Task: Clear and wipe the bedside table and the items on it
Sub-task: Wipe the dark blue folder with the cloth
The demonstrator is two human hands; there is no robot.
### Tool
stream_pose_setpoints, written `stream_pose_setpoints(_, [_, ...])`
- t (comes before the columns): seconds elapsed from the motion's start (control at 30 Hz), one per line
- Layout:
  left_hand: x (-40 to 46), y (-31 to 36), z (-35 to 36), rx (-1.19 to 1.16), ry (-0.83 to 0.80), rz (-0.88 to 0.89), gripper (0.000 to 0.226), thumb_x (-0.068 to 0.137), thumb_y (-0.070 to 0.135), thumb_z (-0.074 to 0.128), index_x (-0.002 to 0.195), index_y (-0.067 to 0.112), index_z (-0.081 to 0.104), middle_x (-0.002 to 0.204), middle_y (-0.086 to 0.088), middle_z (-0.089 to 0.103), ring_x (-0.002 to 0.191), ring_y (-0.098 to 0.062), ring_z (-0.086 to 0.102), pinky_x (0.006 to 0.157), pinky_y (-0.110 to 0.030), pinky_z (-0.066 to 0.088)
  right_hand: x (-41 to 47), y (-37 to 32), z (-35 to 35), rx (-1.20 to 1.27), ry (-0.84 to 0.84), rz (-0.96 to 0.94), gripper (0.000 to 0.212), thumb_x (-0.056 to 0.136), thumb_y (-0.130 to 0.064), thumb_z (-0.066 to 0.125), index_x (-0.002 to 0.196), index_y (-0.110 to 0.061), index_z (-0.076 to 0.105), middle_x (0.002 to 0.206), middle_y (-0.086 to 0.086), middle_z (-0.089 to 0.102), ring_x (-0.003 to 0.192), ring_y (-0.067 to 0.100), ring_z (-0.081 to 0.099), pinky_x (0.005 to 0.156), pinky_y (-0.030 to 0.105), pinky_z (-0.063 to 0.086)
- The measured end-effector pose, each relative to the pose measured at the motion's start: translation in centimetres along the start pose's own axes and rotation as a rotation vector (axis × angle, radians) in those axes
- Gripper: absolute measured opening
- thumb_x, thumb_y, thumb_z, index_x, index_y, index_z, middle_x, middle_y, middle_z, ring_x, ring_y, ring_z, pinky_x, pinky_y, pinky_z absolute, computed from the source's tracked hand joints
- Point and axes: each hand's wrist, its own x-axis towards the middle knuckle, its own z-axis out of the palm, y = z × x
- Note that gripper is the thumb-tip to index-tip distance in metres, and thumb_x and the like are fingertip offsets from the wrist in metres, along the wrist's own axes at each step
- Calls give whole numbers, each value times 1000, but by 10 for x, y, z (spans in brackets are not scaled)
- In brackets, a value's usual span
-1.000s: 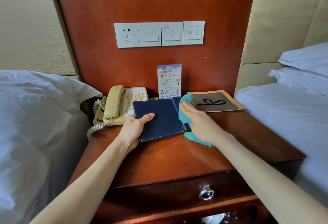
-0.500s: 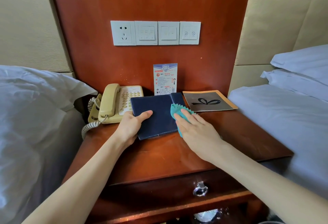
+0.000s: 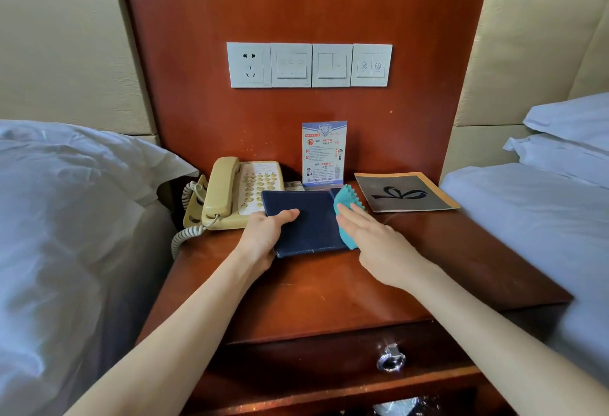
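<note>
Head view shows one telephone just left of the left hand, which grips one dark blue folder at its left edge. One right hand, fingers flat together, presses one teal cloth on the folder's right side. Beyond it stand one card and one booklet.

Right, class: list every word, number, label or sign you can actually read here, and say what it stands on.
Notice card: print too small to read.
Telephone: keypad markings too blurred.
Switch panel: two round icons, no legible words.
Booklet: bow drawing, no text.
Navy folder: none.
</note>
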Motion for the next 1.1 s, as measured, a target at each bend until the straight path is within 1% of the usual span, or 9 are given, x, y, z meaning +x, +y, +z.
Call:
stream_pose_setpoints(0.23, [-1,-1,0,-20,-17,19,15,86,8,68,101,9,67,88,-7,77,78,-21,75,56,-30,58,-44,7,-3,110,-54,-27,70,92,5,47,151,-24,20,159,-15,7,146,6,6,114,28,20])
stream_pose_setpoints(0.4, [-3,3,0,-63,27,76,24,86,14,70,109,12,64,98,-7,76,85,-24,74,65,-38,60,-53,19,-2,395,28,130,61,91,9,45,140,-27,46,148,-6,39,130,13,42,106,27,39])
stream_pose_setpoints(0.47, [-4,7,-1,-158,19,134,23,88,15,68,111,17,63,100,-5,76,87,-22,74,61,-35,59,-47,22,-7,657,261,330,52,93,6,41,129,-28,56,135,-3,53,112,9,51,92,21,43])
stream_pose_setpoints(0.53, [-5,10,0,-224,-29,175,27,90,18,66,116,19,61,105,-3,75,93,-22,73,64,-37,60,-37,20,-15,1164,488,529,37,98,-3,42,122,-26,59,124,-1,62,102,10,59,90,27,47])
stream_pose_setpoints(0.6, [-6,10,2,-241,-61,190,35,88,22,68,122,20,58,112,-4,73,99,-24,71,75,-43,60,-23,12,-22,1692,551,626,23,100,-13,46,117,-16,60,104,5,70,83,15,69,74,30,56])
stream_pose_setpoints(0.7, [-9,9,7,-249,-67,203,41,87,26,69,125,21,56,118,-4,71,104,-25,69,87,-45,56,-3,-9,-29,2006,524,623,17,98,-21,51,105,-11,63,79,6,72,65,17,71,54,28,56])
stream_pose_setpoints(0.83, [-15,5,13,-270,-88,253,34,91,27,64,123,20,58,112,-3,73,100,-22,71,74,-34,60,25,-43,-26,2091,514,576,19,99,-22,50,107,-8,59,86,10,68,73,21,69,63,32,56])
stream_pose_setpoints(0.97, [-18,5,12,-224,-91,268,37,82,45,66,116,30,58,104,10,75,96,-11,71,66,-22,57,40,-64,-9,1928,468,521,18,95,-26,57,108,-14,62,101,10,71,93,26,69,85,43,56])
stream_pose_setpoints(1.1, [-20,8,8,-188,-127,238,22,83,56,59,101,45,65,101,11,75,95,-11,71,66,-23,58,34,-68,9,1859,374,453,7,90,-20,64,90,-15,70,93,9,74,87,24,71,78,39,57])
